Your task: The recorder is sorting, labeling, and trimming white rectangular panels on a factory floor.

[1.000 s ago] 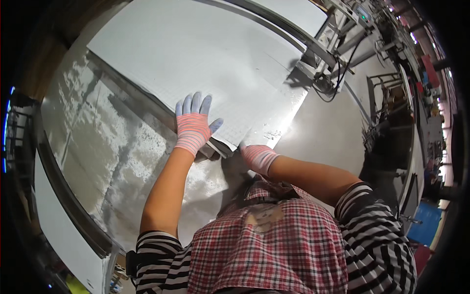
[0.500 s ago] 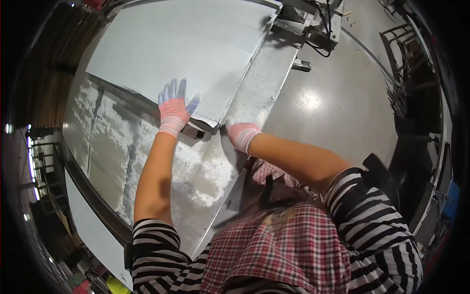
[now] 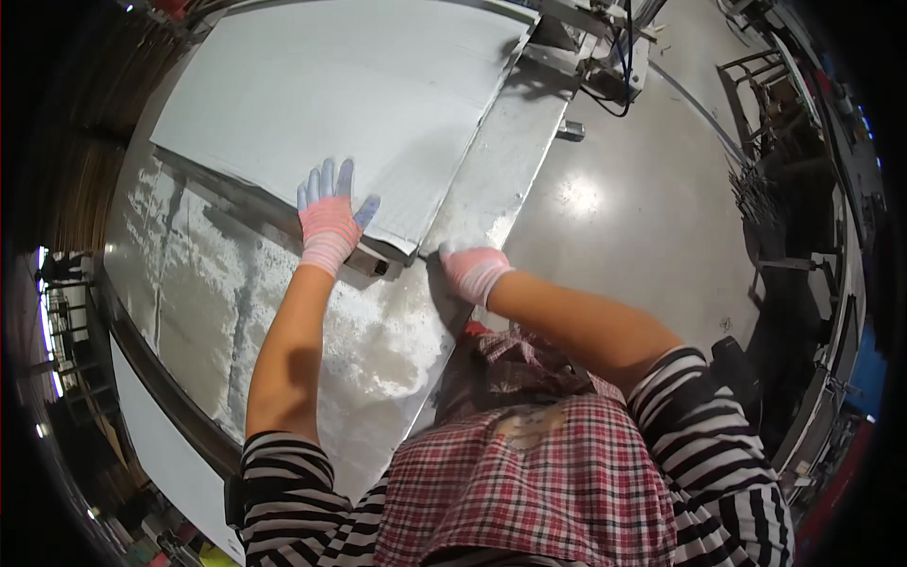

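My left hand [image 3: 329, 219], in a pink and grey striped knit glove, lies flat with fingers spread on the near edge of a large white sheet [image 3: 331, 85]. The sheet rests on a raised block above a worn metal table [image 3: 368, 369]. Beneath the left palm a small metal bracket [image 3: 368, 263] sticks out from under the sheet's edge. My right hand [image 3: 472, 269], gloved alike, is closed with curled fingers at the metal strip [image 3: 487, 189] beside the sheet's near right corner. Whatever it may hold is hidden by its own fingers.
Machine parts with black cables [image 3: 609, 66] stand at the far right end of the strip. A short metal bar [image 3: 570, 130] juts from the strip's right side. Another pale sheet [image 3: 161, 416] lies at the lower left, and brown stacked boards [image 3: 90, 180] stand at far left.
The view has shifted slightly. My left hand stays spread on the sheet. My right hand sits a little farther from the sheet's corner, still closed.
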`<state>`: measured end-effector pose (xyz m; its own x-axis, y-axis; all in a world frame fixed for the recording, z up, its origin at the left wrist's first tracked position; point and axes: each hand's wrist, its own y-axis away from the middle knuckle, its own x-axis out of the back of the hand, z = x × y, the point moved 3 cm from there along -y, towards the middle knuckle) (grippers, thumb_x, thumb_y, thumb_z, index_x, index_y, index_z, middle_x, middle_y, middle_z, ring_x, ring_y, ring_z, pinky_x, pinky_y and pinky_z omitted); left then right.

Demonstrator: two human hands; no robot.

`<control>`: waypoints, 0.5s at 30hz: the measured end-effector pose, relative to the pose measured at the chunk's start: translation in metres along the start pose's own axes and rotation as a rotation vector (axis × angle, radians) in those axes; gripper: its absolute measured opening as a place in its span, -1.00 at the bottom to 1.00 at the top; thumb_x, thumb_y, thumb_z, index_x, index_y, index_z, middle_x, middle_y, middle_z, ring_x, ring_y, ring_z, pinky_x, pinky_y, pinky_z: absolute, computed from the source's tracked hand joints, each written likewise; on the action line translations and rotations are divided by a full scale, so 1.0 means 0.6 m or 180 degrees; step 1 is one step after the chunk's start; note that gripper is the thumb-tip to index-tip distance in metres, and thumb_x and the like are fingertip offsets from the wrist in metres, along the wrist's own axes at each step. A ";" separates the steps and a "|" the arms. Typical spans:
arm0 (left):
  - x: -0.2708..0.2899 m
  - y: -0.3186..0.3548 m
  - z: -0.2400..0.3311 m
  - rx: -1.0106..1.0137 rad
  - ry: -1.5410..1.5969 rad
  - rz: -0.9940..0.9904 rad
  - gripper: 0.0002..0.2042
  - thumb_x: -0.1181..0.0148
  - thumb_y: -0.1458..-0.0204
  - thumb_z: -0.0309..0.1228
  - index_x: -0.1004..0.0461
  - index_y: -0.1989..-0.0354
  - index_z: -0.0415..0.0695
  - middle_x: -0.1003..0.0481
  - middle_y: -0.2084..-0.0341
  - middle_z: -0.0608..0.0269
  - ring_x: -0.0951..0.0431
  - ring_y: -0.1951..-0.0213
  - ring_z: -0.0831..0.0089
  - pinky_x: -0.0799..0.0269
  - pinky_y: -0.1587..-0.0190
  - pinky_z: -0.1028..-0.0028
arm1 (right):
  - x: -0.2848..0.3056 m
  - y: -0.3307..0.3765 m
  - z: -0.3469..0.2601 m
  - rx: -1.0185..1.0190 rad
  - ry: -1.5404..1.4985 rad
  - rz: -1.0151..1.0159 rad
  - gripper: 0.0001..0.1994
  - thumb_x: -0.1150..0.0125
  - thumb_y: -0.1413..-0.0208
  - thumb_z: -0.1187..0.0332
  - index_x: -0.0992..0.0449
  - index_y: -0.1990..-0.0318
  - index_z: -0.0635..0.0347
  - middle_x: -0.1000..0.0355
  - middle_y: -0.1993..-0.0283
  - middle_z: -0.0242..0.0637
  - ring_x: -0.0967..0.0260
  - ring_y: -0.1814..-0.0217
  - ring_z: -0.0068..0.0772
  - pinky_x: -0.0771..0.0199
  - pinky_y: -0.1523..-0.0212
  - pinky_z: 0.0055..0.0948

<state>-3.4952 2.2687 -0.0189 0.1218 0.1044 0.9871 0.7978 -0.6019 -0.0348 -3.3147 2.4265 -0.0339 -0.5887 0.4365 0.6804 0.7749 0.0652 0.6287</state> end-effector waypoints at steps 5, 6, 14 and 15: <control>0.006 -0.008 0.008 -0.0007 -0.0101 -0.0122 -0.24 -0.02 -0.14 0.11 0.02 -0.46 0.05 -0.05 -0.40 -0.05 -0.05 -0.39 -0.06 0.11 -0.39 -0.03 | -0.012 0.031 0.053 -0.0233 0.0113 -0.0315 -0.71 0.01 -0.20 0.45 -0.34 -0.06 0.27 -0.56 0.12 0.04 -0.57 0.06 0.05 -0.57 0.17 -0.03; 0.003 -0.013 0.015 -0.0006 -0.0084 -0.0136 -0.24 -0.02 -0.14 0.11 0.02 -0.46 0.05 -0.05 -0.40 -0.05 -0.05 -0.39 -0.06 0.11 -0.39 -0.03 | -0.014 0.018 0.054 -0.0243 0.0118 -0.0333 -0.71 0.01 -0.20 0.45 -0.34 -0.06 0.27 -0.56 0.12 0.04 -0.57 0.06 0.05 -0.57 0.17 -0.03; -0.019 -0.001 -0.005 0.0016 -0.0138 -0.0040 -0.25 -0.04 -0.16 0.08 0.04 -0.47 0.10 -0.02 -0.42 -0.02 -0.05 -0.40 -0.06 0.09 -0.40 -0.03 | -0.023 0.031 0.055 -0.0141 -0.0030 -0.0101 -0.70 0.05 -0.22 0.42 -0.34 -0.09 0.21 -0.57 0.16 0.01 -0.57 0.08 0.03 -0.56 0.17 -0.03; -0.019 0.000 -0.008 0.0013 -0.0177 -0.0074 -0.24 -0.04 -0.16 0.08 0.05 -0.47 0.10 -0.02 -0.43 -0.02 -0.04 -0.40 -0.06 0.09 -0.40 -0.03 | -0.032 0.040 0.066 -0.0152 -0.0072 -0.0183 -0.70 0.05 -0.22 0.42 -0.34 -0.09 0.21 -0.57 0.17 -0.01 -0.57 0.10 0.03 -0.56 0.19 -0.02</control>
<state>-3.4995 2.2634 -0.0292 0.1357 0.1621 0.9774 0.8032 -0.5955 -0.0128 -3.2756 2.4551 -0.0465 -0.6261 0.4534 0.6344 0.7279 0.0481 0.6840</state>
